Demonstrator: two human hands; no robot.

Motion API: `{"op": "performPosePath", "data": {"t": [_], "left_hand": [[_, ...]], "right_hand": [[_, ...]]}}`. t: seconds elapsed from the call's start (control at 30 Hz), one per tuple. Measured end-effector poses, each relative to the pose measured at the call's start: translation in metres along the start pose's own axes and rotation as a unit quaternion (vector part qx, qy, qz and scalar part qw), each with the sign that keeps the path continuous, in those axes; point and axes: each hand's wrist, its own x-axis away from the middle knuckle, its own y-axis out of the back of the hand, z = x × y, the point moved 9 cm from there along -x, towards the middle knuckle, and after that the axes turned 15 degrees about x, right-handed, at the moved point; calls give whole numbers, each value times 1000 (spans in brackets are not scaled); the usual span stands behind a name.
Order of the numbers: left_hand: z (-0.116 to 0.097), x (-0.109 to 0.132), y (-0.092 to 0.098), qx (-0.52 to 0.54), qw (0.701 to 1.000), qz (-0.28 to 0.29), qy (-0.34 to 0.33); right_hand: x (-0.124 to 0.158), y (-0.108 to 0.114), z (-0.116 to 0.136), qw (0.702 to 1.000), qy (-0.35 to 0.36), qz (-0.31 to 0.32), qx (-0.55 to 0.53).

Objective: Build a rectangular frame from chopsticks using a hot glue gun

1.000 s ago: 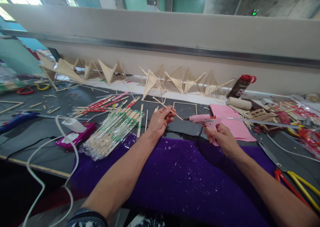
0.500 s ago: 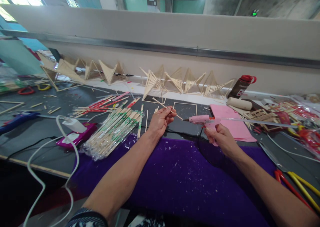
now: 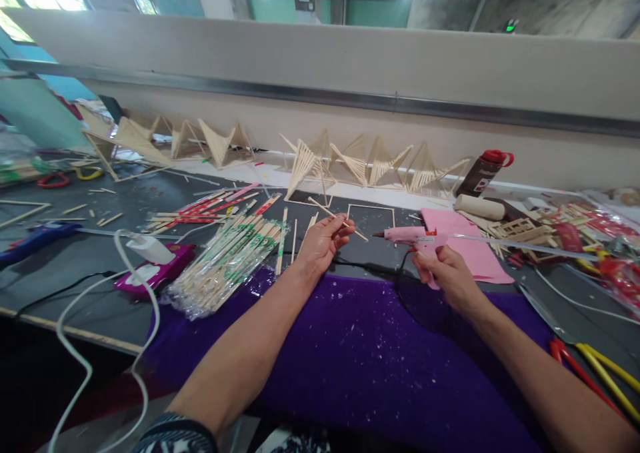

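Observation:
Between the fingertips of my left hand (image 3: 327, 238) is a thin wooden stick (image 3: 360, 235), slanting down to the right. My right hand (image 3: 440, 266) is closed around the handle of a pink hot glue gun (image 3: 407, 234). A long clear glue stick (image 3: 510, 242) juts from its back. The gun's dark nozzle points left, a short gap from the stick's right end. Behind the hands a square frame of thin sticks (image 3: 373, 207) lies on the dark tabletop. Left of my left hand lies a plastic bag of wrapped chopsticks (image 3: 225, 260).
Several twisted stick models (image 3: 350, 163) line the back wall. A dark bottle with a red lid (image 3: 480, 174) stands right of them, behind pink paper (image 3: 465, 246). Shears (image 3: 575, 346) lie at the right, a magenta power strip (image 3: 155, 270) at the left. Purple cloth (image 3: 350, 346) covers the front.
The glue gun has moved slightly right, so its nozzle is now apart from the stick's end. My left hand has hardly moved and still holds the stick.

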Motion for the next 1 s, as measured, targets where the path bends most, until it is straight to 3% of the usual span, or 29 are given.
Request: {"op": "performPosePath", "data": {"t": [1.0], "left_hand": [[-1,1,-1,-3,1000,-6,-5]], "right_hand": [[2,-4,-13,996,-30,11,87]]}}
